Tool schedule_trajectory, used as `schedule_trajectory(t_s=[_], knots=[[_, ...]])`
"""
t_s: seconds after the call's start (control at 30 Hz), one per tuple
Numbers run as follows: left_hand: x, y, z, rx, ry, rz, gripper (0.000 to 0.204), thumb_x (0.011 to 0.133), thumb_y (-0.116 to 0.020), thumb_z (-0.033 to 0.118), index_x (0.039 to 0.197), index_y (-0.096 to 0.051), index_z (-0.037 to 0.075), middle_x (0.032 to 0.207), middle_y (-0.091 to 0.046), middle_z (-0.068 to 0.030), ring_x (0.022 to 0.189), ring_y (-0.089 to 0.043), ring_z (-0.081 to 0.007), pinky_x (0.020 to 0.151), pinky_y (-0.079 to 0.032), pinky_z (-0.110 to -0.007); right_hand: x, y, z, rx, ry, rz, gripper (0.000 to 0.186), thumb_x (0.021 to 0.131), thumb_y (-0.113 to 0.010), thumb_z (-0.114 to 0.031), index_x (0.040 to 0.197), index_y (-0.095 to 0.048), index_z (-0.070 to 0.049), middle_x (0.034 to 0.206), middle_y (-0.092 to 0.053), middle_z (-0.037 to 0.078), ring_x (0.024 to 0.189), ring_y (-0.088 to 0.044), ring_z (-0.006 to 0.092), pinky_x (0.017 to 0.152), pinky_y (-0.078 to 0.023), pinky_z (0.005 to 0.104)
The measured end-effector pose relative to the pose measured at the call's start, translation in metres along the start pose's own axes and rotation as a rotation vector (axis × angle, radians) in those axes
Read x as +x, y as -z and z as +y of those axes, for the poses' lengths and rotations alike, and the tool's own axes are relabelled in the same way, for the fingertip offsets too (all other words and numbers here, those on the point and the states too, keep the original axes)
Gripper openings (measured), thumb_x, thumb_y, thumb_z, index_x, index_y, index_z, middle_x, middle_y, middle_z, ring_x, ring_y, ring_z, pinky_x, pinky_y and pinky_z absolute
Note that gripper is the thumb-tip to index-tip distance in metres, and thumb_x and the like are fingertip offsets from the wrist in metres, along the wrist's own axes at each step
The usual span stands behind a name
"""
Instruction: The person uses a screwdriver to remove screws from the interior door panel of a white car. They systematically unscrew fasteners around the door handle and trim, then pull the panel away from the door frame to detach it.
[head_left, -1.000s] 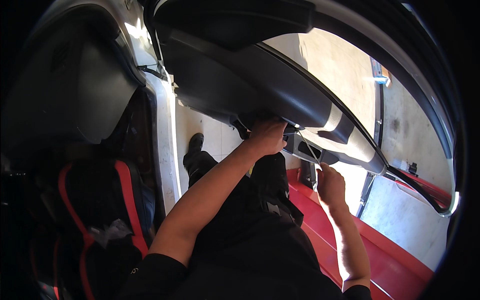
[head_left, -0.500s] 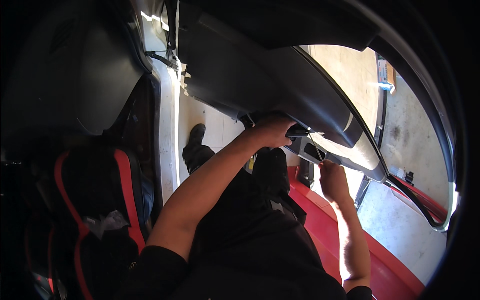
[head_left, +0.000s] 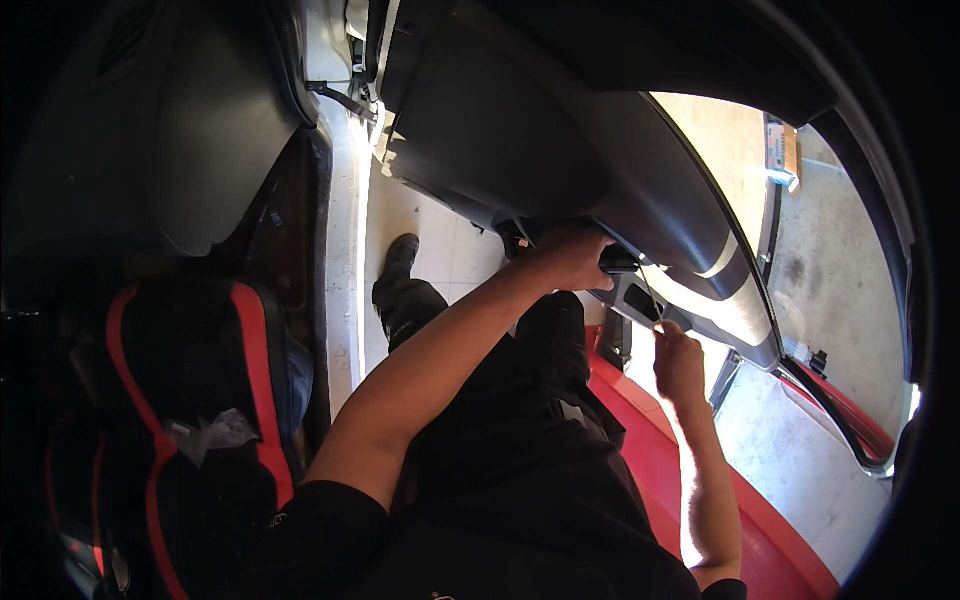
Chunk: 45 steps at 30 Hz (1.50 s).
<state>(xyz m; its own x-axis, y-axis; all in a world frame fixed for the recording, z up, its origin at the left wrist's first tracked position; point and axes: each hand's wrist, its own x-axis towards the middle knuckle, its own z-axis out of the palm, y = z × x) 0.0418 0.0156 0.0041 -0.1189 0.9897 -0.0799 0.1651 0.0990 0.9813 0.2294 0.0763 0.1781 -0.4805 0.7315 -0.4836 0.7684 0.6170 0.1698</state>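
A dark car door panel (head_left: 520, 140) hangs open across the upper middle. My left hand (head_left: 576, 258) is closed on the dark trim (head_left: 622, 266) of its handle recess, with the fingertips partly hidden. My right hand (head_left: 679, 365), lower and to the right, grips a thin metal rod-like tool (head_left: 652, 300) that reaches up to the trim beside my left hand. Below them lies a grey trim piece with a dark opening (head_left: 642, 300).
Black seats with red stripes (head_left: 250, 340) are at lower left, beside the pale door sill (head_left: 343, 260). A red surface (head_left: 650, 470) runs along the lower right. My boot (head_left: 400, 255) stands on the tiled floor (head_left: 440, 240). A small box (head_left: 785, 150) lies at upper right.
The view has shifted, so the door and both arms appear a little farther right. My hands keep their grips, with little movement relative to the door.
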Motion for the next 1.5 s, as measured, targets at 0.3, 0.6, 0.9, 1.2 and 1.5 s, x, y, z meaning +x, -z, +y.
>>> schedule_trajectory(t_s=[0.3,0.6,0.9,1.2,1.5], knots=[[0.004,-0.007,-0.009,-0.141,-0.047,0.041,0.061,0.073,-0.086,0.021,0.128,-0.068,0.002,0.123,-0.07,-0.0216,0.114,-0.067,-0.035,0.102,-0.051,-0.041,0.021,0.036,0.014,0.166,0.014,-0.206,0.02,0.099,-0.06,-0.017,0.098,-0.071,0.0,0.087,-0.069,0.027,0.085,-0.066,0.0482,0.076,-0.053,0.0515],[0.003,-0.013,-0.002,0.063,0.04,0.031,0.05,0.079,-0.077,0.025,0.124,-0.07,0.005,0.104,-0.073,-0.0204,0.097,-0.07,-0.0376,0.092,-0.055,-0.044,0.037,0.051,0.028,-0.125,0.314,-0.193,0.012,0.092,-0.068,-0.013,0.095,-0.07,-0.002,0.085,-0.07,0.024,0.083,-0.067,0.0448,0.075,-0.055,0.0503],[-0.003,-0.004,-0.011,0.03,-0.105,0.097,0.049,0.075,-0.076,0.023,0.123,-0.072,0.011,0.107,-0.073,-0.019,0.099,-0.07,-0.0356,0.092,-0.055,-0.044,0.028,0.046,0.014,-0.253,0.187,-0.164,0.022,0.101,-0.058,-0.021,0.098,-0.065,-0.001,0.082,-0.069,0.024,0.081,-0.069,0.0453,0.071,-0.054,0.0536],[0.0,-0.006,-0.009,0.068,-0.008,0.106,0.046,0.076,-0.074,0.024,0.121,-0.073,0.012,0.109,-0.073,-0.0181,0.102,-0.069,-0.0366,0.093,-0.055,-0.045,0.043,0.052,0.024,0.431,-0.075,-0.512,0.027,0.104,-0.057,-0.022,0.094,-0.068,0.0,0.061,-0.061,0.007,0.055,-0.061,0.0159,0.056,-0.049,0.0343],[0.0,-0.011,-0.008,0.14,-0.062,0.162,0.047,0.074,-0.073,0.022,0.119,-0.072,0.008,0.1,-0.073,-0.0191,0.097,-0.07,-0.0381,0.089,-0.055,-0.047,0.021,0.003,0.055,0.166,0.206,-0.195,0.018,0.105,-0.051,-0.015,0.099,-0.059,0.0,0.071,-0.064,0.025,0.069,-0.065,0.046,0.061,-0.048,0.0495]])
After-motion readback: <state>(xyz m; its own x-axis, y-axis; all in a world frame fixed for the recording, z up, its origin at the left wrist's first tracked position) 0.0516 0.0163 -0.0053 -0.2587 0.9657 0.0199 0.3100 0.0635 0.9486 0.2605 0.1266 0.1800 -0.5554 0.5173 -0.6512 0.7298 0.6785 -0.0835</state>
